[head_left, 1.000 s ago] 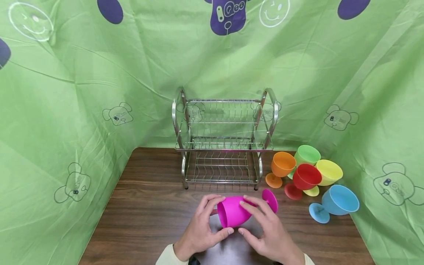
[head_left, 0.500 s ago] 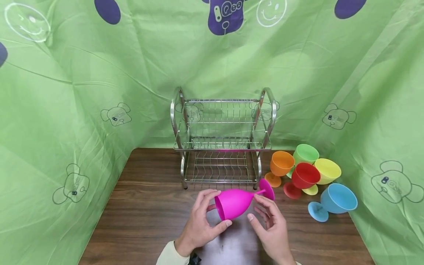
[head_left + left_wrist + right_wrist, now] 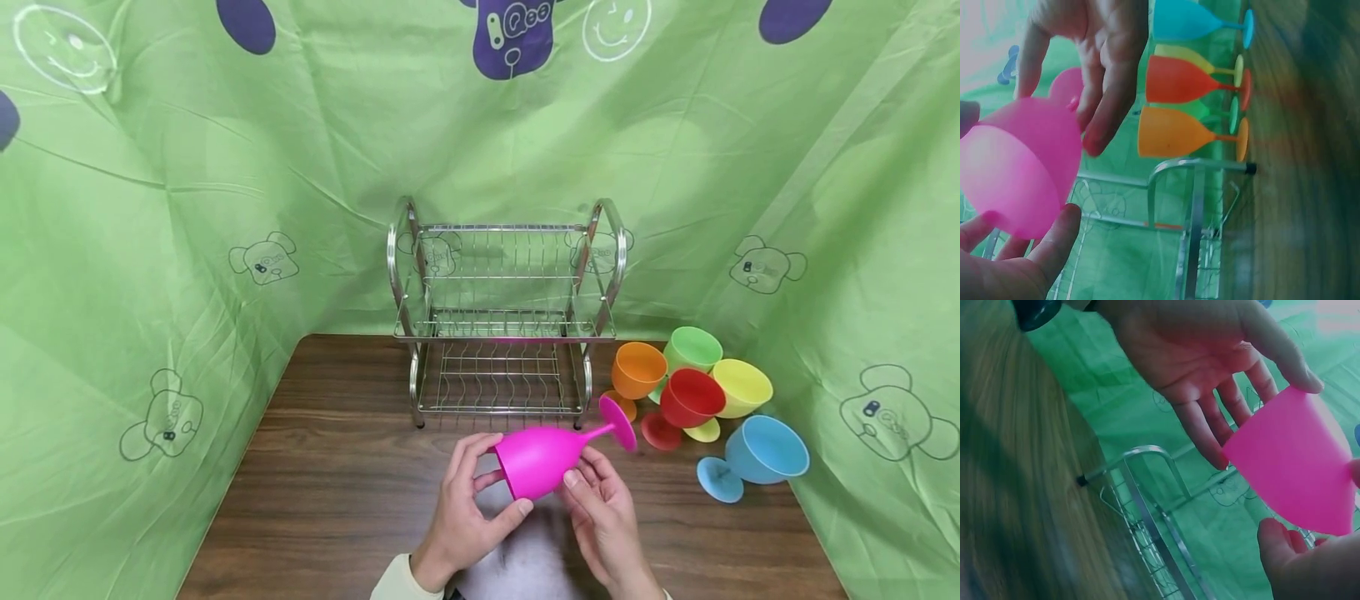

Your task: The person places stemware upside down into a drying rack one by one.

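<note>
A pink goblet (image 3: pixel 540 461) is held on its side above the table, its foot pointing right and slightly up. My left hand (image 3: pixel 472 504) grips the bowl's rim end, thumb in front and fingers at the far side. With my right hand (image 3: pixel 606 517) I hold the lower bowl near the stem, thumb against it and fingers curled behind and beneath. The left wrist view shows the mouth of the pink goblet (image 3: pixel 1007 181) and my right hand (image 3: pixel 1100 62) at its far end. In the right wrist view my left hand (image 3: pixel 1191 369) spans the rim.
A two-tier metal dish rack (image 3: pixel 498 411) stands behind the hands. To its right are orange (image 3: pixel 639 372), green (image 3: pixel 693 346), red (image 3: pixel 692 400), yellow (image 3: pixel 742 388) and blue (image 3: pixel 768 450) goblets, grouped closely. Green cloth (image 3: pixel 187 275) encloses the wooden table (image 3: pixel 315 500).
The pink goblet has risen slightly, with its foot swung up and to the right. My right hand has shifted from over the bowl to below its stem end; my left hand stays at the rim.
</note>
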### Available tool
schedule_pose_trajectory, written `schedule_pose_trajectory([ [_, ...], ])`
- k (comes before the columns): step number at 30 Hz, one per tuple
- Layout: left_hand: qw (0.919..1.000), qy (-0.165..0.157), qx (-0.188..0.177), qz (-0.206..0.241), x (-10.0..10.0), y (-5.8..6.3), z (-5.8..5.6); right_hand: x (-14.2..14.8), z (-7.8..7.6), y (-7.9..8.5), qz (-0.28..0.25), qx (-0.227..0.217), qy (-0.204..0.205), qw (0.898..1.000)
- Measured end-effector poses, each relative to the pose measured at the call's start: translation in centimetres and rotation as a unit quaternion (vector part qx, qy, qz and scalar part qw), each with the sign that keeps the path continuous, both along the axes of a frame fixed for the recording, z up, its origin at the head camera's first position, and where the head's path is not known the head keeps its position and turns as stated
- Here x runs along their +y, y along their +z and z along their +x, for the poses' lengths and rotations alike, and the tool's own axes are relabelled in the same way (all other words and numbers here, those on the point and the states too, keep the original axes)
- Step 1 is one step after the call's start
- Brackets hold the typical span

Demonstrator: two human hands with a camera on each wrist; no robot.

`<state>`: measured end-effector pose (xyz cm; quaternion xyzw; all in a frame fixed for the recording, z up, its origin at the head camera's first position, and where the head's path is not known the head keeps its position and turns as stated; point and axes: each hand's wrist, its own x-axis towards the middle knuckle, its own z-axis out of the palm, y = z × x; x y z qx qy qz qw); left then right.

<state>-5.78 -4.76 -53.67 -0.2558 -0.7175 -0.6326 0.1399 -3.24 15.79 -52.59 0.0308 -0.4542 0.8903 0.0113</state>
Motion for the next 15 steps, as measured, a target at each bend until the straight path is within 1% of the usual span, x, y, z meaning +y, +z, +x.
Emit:
schedule_pose_trajectory([
  [4,0.9997,-0.012,-0.006,0.022,0.27,-0.16,0.46,0.12,-0.17,-0.43,-0.059,0.04,0.046,0.996],
  [7,0.9992,-0.02,-0.006,0.035,0.36,-0.25,0.69,0.18,-0.27,-0.68,-0.086,0.057,0.07,0.992],
  [11,0.9984,-0.03,-0.006,0.049,0.53,-0.29,0.86,0.31,-0.29,-0.85,-0.092,0.059,0.082,0.991],
  [15,0.9977,-0.037,-0.004,0.057,0.6,-0.25,0.85,0.33,-0.27,-0.7,-0.081,0.041,0.074,0.993],
])
